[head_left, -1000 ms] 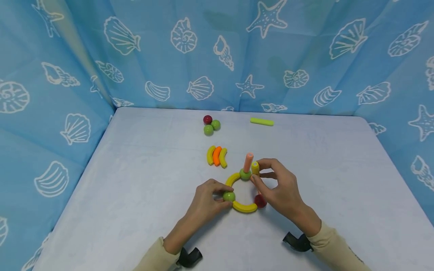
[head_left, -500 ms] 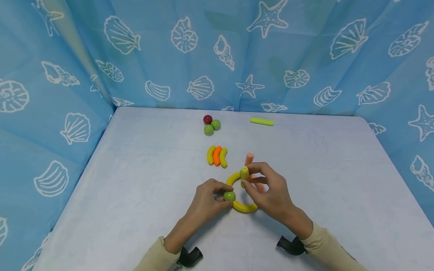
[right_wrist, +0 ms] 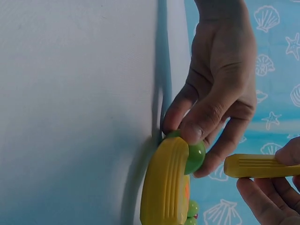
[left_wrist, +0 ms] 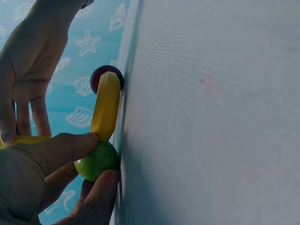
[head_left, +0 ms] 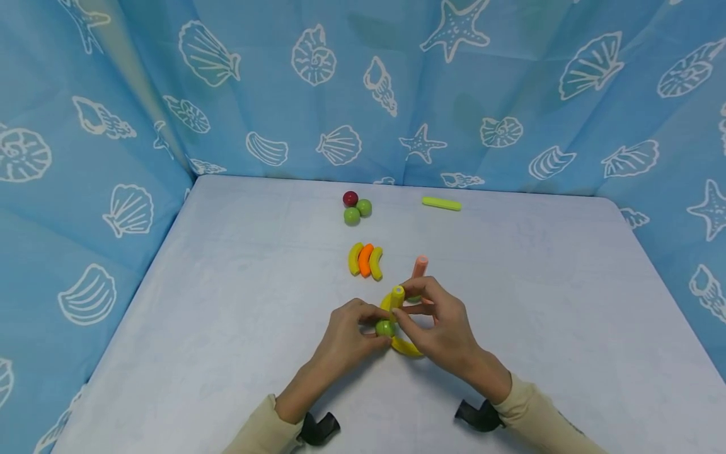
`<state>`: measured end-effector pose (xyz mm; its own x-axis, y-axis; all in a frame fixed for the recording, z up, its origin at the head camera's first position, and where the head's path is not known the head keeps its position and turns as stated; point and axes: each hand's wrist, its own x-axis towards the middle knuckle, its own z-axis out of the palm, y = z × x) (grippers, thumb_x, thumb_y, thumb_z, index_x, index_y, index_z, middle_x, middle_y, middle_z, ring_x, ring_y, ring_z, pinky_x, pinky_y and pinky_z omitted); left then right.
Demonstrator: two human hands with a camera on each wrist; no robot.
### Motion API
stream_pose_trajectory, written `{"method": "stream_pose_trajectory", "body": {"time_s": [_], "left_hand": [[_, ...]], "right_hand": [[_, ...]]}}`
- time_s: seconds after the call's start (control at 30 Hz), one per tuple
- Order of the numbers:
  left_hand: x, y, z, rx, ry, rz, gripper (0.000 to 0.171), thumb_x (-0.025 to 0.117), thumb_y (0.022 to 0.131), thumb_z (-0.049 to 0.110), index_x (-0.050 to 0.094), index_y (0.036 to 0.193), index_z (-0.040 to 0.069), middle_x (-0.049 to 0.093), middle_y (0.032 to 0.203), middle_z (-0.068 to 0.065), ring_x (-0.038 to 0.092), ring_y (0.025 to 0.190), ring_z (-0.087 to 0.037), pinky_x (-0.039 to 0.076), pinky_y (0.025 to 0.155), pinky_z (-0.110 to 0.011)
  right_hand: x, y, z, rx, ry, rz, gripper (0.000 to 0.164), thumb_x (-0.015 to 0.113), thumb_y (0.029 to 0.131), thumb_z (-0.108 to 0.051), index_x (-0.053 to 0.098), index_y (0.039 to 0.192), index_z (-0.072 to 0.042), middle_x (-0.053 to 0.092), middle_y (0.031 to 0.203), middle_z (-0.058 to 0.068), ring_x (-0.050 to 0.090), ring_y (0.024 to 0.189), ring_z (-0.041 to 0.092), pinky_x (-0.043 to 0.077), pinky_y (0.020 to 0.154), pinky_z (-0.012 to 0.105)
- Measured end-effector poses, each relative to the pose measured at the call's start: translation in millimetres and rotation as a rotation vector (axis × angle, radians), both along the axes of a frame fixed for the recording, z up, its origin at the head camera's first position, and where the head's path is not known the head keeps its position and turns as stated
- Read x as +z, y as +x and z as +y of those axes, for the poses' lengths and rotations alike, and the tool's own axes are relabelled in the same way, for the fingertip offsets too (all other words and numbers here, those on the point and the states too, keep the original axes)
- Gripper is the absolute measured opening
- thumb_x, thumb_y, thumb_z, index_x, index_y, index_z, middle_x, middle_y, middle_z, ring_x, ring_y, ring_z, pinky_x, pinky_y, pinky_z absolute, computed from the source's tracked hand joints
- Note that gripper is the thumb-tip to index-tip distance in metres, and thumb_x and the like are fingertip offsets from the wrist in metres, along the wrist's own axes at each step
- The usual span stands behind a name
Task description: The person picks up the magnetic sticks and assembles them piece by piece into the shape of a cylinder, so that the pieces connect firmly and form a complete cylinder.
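Observation:
My left hand [head_left: 353, 331] pinches a green ball [head_left: 385, 328] low over the table. A curved yellow stick [head_left: 407, 348] joins that ball, and in the left wrist view it leads to a dark red ball [left_wrist: 96, 77]. Between thumb and fingers, my right hand [head_left: 439, 325] holds a straight-looking yellow stick [head_left: 397, 296] upright. The right wrist view shows this stick's lower end above the green ball, with a gap between them. Behind my right hand a pink stick [head_left: 420, 266] stands up from another green ball, mostly hidden. Another curved yellow stick [head_left: 386, 301] is partly covered.
Farther back lie two curved yellow sticks and an orange curved stick [head_left: 365, 260] side by side. Behind them sit two green balls [head_left: 352, 216] and a red ball [head_left: 350, 198]. A light green stick [head_left: 441, 203] lies near the table's back edge, before a blue curtain [head_left: 363, 88].
My right hand has carried the upright yellow stick leftward, from beside the pink stick to over the green ball. My left hand keeps its place on that ball. The view has shifted slightly.

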<state>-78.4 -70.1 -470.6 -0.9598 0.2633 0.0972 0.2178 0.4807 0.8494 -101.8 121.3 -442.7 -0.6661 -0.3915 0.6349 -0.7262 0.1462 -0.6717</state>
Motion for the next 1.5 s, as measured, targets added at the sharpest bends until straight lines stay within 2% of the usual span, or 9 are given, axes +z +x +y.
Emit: {"method": "stream_pose_trajectory", "body": {"time_s": [0.23,0.47,0.73,1.1,1.3,1.5], "left_hand": [[-1.4,-0.1,0,0.005,-0.006,0.031,0.029,0.086,0.078,0.008,0.076,0.105,0.007,0.062,0.092,0.004,0.063,0.091,-0.014,0.056,0.081,-0.027],[-3.8,-0.8,0,0.0,0.011,0.094,0.026,0.086,0.077,0.006,0.076,0.101,0.005,0.064,0.091,0.0,0.063,0.088,-0.015,0.057,0.08,-0.027],[-3.7,-1.7,-1,0.007,0.002,0.065,0.029,0.087,0.076,0.006,0.076,0.102,0.005,0.065,0.093,0.0,0.063,0.089,-0.015,0.057,0.08,-0.028],[-2.7,-0.7,-2,0.004,0.005,0.039,0.029,0.087,0.076,0.008,0.076,0.102,0.006,0.065,0.094,0.001,0.062,0.089,-0.015,0.056,0.081,-0.028],[-2.6,-2.3,0,-0.009,-0.012,0.021,0.027,0.086,0.077,0.009,0.077,0.103,0.008,0.066,0.093,0.004,0.06,0.089,-0.014,0.055,0.081,-0.028],[-3.7,-2.2,-1,-0.011,0.014,0.042,0.026,0.085,0.075,0.002,0.077,0.099,0.005,0.064,0.091,0.0,0.062,0.089,-0.016,0.057,0.082,-0.03]], "right_hand": [[-4.3,2.2,-4,0.003,0.026,-0.027,0.042,0.076,0.077,0.014,0.058,0.113,0.002,0.063,0.105,0.012,0.068,0.094,0.028,0.059,0.071,0.029],[-9.1,4.3,-6,0.028,0.038,-0.058,0.046,0.077,0.075,0.017,0.058,0.114,0.001,0.063,0.107,0.011,0.068,0.097,0.028,0.059,0.073,0.029],[-8.1,5.3,-8,0.05,0.048,-0.029,0.046,0.076,0.074,0.016,0.058,0.114,0.0,0.063,0.108,0.009,0.068,0.097,0.025,0.059,0.073,0.03],[-8.1,9.9,-8,0.044,0.066,-0.015,0.044,0.078,0.076,0.014,0.059,0.113,0.0,0.064,0.107,0.013,0.068,0.097,0.026,0.059,0.075,0.032],[-11.7,11.1,-2,0.013,0.093,-0.001,0.048,0.08,0.074,0.011,0.06,0.117,0.003,0.064,0.11,0.011,0.069,0.097,0.023,0.059,0.075,0.03],[-12.3,11.4,12,-0.026,0.168,-0.019,0.048,0.081,0.075,0.006,0.06,0.119,-0.001,0.065,0.108,0.008,0.069,0.094,0.024,0.059,0.075,0.031]]}}
